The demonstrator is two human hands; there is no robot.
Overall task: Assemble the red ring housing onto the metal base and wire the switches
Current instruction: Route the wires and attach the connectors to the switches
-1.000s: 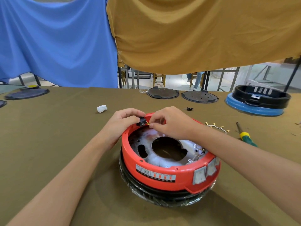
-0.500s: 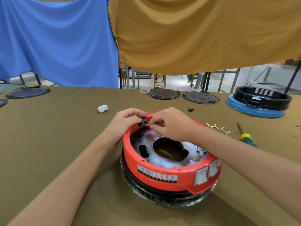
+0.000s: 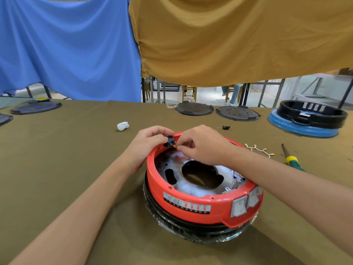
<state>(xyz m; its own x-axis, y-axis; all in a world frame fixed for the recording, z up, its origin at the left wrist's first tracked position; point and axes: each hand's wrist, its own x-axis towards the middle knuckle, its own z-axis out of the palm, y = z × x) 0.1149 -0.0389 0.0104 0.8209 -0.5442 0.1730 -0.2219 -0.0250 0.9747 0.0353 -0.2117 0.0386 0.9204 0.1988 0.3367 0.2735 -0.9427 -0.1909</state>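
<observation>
Nearest to us, our two bare forearms reach in from the lower corners and converge at the far rim of the red ring housing [image 3: 191,205]. It sits on a black, plastic-wrapped base [image 3: 194,227] on the olive-covered table [image 3: 57,169], directly in front of us. Two white rocker switches [image 3: 238,206] are set in its near right wall, beside a printed label [image 3: 187,204]. Inside the ring we see the metal base [image 3: 172,163], with a large round hole at its centre and white fluff around it.

At the far rim, our left hand [image 3: 147,142] comes in from the left with its wrist beside the housing wall; its fingers are curled and pinch a small black switch [image 3: 170,141] whose brass terminals point right. Our right hand [image 3: 202,146] arches over the ring from the right, fingers bent, thumb and forefinger pinching a small brass connector [image 3: 176,147] right at the switch terminals. Whether the connector is already on a terminal we cannot tell.

Further right on the table lie a white wire harness with brass ends [image 3: 259,151] and a green and yellow screwdriver [image 3: 292,159]. Beyond the hands are a white wad [image 3: 123,126] and a small black part [image 3: 226,127]. At the far edge lie dark round plates [image 3: 193,109] and a black ring on a blue base [image 3: 309,117], with blue and mustard cloths [image 3: 229,39] hanging behind.
</observation>
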